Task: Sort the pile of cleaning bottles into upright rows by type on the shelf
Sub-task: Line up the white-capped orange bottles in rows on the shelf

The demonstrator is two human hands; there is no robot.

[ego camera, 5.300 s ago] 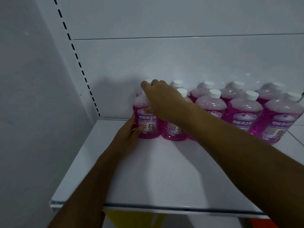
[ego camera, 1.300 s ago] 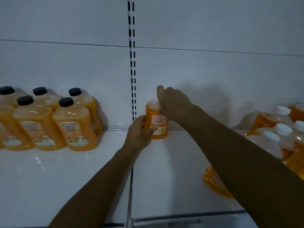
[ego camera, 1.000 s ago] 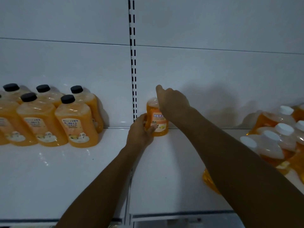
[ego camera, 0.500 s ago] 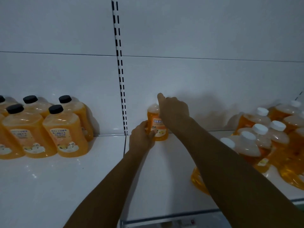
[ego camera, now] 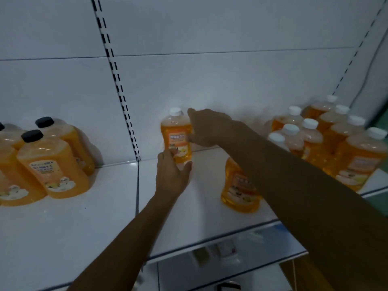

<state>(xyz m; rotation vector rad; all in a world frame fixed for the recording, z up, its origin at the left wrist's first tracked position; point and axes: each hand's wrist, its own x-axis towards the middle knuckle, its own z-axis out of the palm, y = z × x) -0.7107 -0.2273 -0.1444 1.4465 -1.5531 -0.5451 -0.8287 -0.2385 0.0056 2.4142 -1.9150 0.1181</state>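
1. Shelf (ego camera: 100,227) front edge is nearest; both forearms reach over it toward the back wall.
2. Lying bottle (ego camera: 237,185), orange, sits on its side mid-shelf, partly hidden under the right forearm. Not yet sorted.
3. Left hand (ego camera: 172,175) grips the base of the small orange bottle (ego camera: 177,139), fingers and thumb curled round its lower part.
4. Right hand (ego camera: 206,128) touches the same bottle's right side at label height, fingers loosely extended, not wrapped round it. A second ago it covered the cap; now the white cap is bare, so the top hold is released.
5. That bottle stands upright against the back wall, just right of the slotted upright (ego camera: 117,80). Looks placed: it starts a new row for this type.
6. Pile of white-capped bottles (ego camera: 327,139) at far right, jumbled, well apart from it. Most of the sorting remains, I judge.
7. Black-capped jugs (ego camera: 52,160) far left, upright, already in rows.
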